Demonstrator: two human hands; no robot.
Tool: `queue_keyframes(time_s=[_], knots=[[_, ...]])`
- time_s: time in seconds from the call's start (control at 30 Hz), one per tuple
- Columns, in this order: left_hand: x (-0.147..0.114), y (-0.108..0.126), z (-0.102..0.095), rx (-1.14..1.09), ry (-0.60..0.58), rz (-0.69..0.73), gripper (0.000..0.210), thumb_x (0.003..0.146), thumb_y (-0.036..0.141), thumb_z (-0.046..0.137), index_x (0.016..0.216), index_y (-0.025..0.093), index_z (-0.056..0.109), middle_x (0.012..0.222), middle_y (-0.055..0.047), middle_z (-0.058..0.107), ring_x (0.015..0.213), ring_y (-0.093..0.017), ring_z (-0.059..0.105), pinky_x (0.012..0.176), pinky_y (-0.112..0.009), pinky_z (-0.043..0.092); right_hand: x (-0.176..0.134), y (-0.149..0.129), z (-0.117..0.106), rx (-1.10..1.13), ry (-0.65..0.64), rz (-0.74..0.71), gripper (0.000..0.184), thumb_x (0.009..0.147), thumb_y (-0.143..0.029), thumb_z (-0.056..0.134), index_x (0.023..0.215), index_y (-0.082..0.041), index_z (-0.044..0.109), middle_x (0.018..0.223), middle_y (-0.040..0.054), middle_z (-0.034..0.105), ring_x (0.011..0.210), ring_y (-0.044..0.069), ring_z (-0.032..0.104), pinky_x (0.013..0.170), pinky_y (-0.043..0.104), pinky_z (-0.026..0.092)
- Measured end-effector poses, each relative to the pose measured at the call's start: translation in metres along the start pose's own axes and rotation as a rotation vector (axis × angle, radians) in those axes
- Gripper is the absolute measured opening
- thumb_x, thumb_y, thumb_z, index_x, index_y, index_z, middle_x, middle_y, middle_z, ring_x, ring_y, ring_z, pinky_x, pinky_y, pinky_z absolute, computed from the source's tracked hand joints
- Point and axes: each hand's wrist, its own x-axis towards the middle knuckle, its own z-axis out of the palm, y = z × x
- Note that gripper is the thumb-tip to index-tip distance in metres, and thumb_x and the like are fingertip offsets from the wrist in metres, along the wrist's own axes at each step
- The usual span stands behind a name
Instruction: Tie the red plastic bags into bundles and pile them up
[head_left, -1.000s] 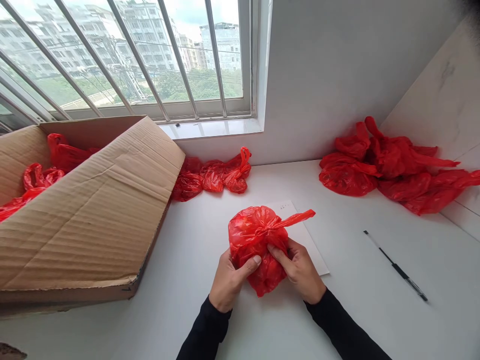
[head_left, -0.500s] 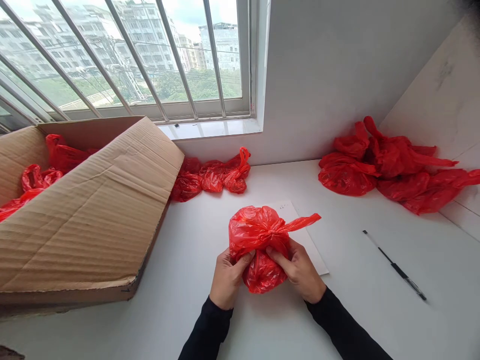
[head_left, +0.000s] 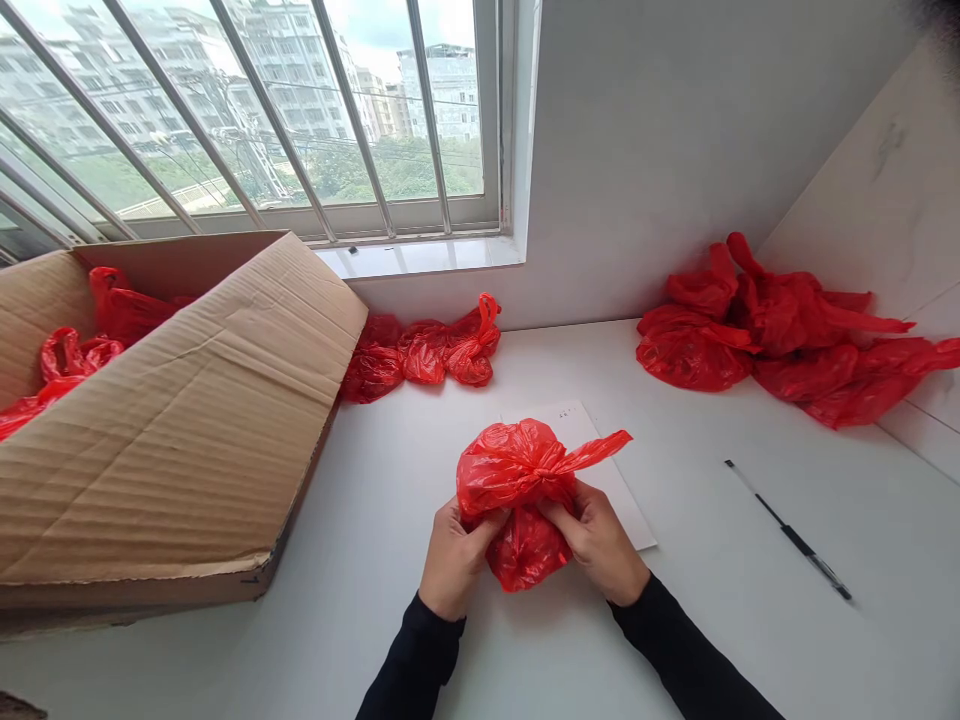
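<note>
Between my two hands is a knotted red plastic bag (head_left: 517, 465), bulging above and below, its twisted end sticking out to the right. My left hand (head_left: 456, 560) grips the bag's left side, thumb pressed into the folds under the upper bulge. On the other side my right hand (head_left: 604, 545) holds it the same way, its thumb close below the knot. Most of the fingers are hidden behind the plastic, and what the bag contains cannot be seen. Partly covered by the bag and my right hand, a white sheet of paper (head_left: 619, 495) lies on the table.
At left stands a cardboard box (head_left: 187, 440) with red bags inside. Small red bags (head_left: 424, 352) sit in a row by the wall under the barred window. A heap of red bags (head_left: 780, 320) fills the back right corner. A pen (head_left: 799, 541) lies at right.
The bag has tipped slightly, its top sinking a little and its twisted end drawing slightly left. My thumbs have pushed deeper into the folds; both hands keep their hold.
</note>
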Motion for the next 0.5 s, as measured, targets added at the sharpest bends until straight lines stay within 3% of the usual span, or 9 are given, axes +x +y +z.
queue_keyframes(time_s=[0.37, 0.5], knots=[[-0.0011, -0.0032, -0.0013, -0.053, 0.016, -0.044, 0.027, 0.080, 0.041, 0.076, 0.080, 0.015, 0.071, 0.080, -0.006, 0.074, 0.074, -0.019, 0.064, 0.069, -0.028, 0.050, -0.0010, -0.0058, 0.0035, -0.007, 0.006, 0.008, 0.028, 0.090, -0.046, 0.064, 0.092, -0.018, 0.068, 0.086, 0.0037, 0.068, 0.081, 0.021, 0.061, 0.074, 0.032, 0.049], [-0.0023, 0.0031, 0.0006, -0.114, -0.004, -0.059, 0.022, 0.081, 0.037, 0.074, 0.088, 0.016, 0.072, 0.086, -0.006, 0.075, 0.082, -0.021, 0.066, 0.074, -0.029, 0.050, -0.0016, -0.0055, 0.0039, -0.003, 0.014, 0.013, 0.029, 0.090, -0.047, 0.064, 0.095, -0.019, 0.069, 0.089, 0.0041, 0.071, 0.083, 0.021, 0.063, 0.076, 0.032, 0.051]])
